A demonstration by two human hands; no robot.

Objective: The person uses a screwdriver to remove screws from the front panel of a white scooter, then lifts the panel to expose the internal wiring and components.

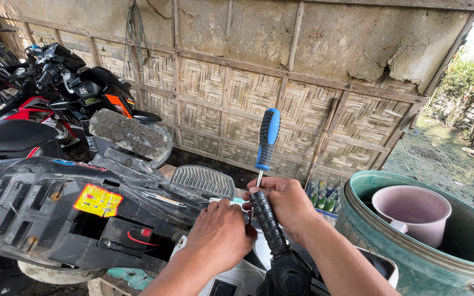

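Black plastic filled the left of the view: a parked motorcycle (61, 82) with red and orange panels stood at ten o'clock, and below it, at eight o'clock, lay the stripped underside of a scooter body (39, 214) bearing a yellow and red sticker (98, 200) and a dark battery (124, 234) with a red wire. A mud-caked tyre (130, 134) rose just behind that shell, and a ribbed grey footrest (203, 180) sat toward the centre. Near six o'clock the left hand (220, 234) was curled shut, knuckles up, pressed against a white panel (229, 279); what it gripped, if anything, could not be told. Just beside it, touching the black handlebar grip (267, 222), the right hand (286, 204) was closed around the shaft of a screwdriver (267, 140), whose blue and black handle stood nearly upright toward twelve o'clock in front of a woven bamboo wall (237, 104). Green bottles (325, 197) stood at the foot of the wall beyond the right wrist. At four o'clock stood a green drum (368, 230) with a pink bucket (412, 211) inside it, and wet ground with bushes (470, 90) lay at two o'clock.
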